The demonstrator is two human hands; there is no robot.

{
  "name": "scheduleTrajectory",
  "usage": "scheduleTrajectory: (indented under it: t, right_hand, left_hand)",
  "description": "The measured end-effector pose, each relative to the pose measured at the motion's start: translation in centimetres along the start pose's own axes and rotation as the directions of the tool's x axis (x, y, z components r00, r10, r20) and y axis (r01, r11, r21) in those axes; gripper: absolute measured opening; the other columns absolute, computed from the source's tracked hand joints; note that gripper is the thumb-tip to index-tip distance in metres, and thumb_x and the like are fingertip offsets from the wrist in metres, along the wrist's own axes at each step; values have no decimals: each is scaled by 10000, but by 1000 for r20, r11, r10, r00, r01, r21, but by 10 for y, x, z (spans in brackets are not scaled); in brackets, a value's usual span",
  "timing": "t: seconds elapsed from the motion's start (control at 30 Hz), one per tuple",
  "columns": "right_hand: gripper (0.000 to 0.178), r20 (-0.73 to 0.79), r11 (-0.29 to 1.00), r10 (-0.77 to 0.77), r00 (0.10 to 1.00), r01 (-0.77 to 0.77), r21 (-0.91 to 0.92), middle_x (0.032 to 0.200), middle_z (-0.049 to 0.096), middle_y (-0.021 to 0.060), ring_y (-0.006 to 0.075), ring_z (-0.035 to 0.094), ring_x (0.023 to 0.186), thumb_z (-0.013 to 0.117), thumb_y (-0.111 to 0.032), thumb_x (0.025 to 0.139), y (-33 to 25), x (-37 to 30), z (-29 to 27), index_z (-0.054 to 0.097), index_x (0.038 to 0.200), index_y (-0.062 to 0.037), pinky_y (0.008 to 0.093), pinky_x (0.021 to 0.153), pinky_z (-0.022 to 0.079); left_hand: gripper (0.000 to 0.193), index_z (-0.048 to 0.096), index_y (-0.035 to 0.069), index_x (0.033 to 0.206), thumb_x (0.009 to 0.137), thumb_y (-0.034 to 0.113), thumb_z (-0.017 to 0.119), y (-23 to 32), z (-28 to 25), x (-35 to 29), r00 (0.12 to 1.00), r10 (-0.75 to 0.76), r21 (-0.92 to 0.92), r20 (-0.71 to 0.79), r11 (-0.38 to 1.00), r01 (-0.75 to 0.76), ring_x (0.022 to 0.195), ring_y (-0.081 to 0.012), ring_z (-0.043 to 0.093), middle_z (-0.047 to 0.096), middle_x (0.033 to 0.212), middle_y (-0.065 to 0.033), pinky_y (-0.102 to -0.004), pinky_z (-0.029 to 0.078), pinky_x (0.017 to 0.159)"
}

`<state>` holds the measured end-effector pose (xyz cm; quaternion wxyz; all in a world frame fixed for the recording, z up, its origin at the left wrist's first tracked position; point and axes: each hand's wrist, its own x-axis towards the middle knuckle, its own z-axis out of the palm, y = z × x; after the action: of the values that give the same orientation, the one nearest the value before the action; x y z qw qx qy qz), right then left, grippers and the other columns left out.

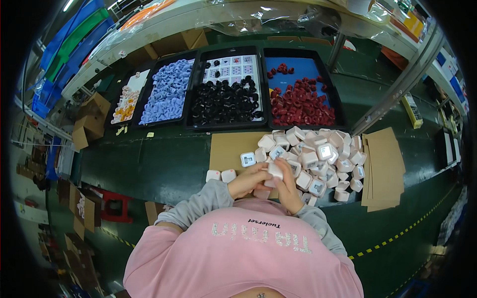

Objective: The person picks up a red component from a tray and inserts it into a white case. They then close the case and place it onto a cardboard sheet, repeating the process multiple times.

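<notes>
Close to my body, a small pale pink box (275, 171) with rounded corners is held between both hands. My left hand (248, 181) is closed on its left side, fingers reaching to it. On its right side, the fingers of my right hand (287, 186) press against it. A heap of similar pale boxes (309, 159) lies just beyond and to the right, some showing a printed square label. One labelled box (248, 159) sits apart on a brown cardboard sheet (226, 149). Left of my left hand, two more boxes (221, 176) stand side by side.
Black trays line the back of the green table (134, 164): blue pieces (168, 89), black pieces (226, 101), red pieces (304, 105), and white and orange pieces (126, 105). Cardboard sheets (385, 166) lie right of the heap, near a metal post (397, 92).
</notes>
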<state>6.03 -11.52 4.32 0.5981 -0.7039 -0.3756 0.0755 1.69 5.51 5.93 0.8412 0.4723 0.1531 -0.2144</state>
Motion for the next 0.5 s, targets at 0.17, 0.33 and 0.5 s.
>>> scheduleTrajectory:
  t: [0.17,0.33,0.5]
  right_hand:
    - [405,49,710,582,812,-536,457,1211,483,166,253,466,1162,334,-229,1013,-19,6,6,355,1347,0,364,1013,354]
    - [422,-26,857,447,894,-420,300,1171,511,188,292,510,1096,405,-246,996,-4,-5,11,373,1326,15,373,958,398]
    - [417,-73,975,202,977,-208,-74,1201,495,234,349,502,1114,467,-225,970,-4,-3,6,404,1295,27,378,958,394]
  left_hand:
    - [428,422,28,1278,877,99,551,-4,5,-1,967,252,216,29,943,-252,993,-149,577,564,1109,-78,-281,503,824]
    - [415,459,23,1246,847,79,560,15,22,-7,991,111,380,-69,922,-77,965,-125,567,563,1092,-75,-252,486,790]
    - [441,469,26,1244,827,107,588,-10,1,7,964,262,423,44,869,-256,892,-108,560,559,1076,-51,-235,474,761]
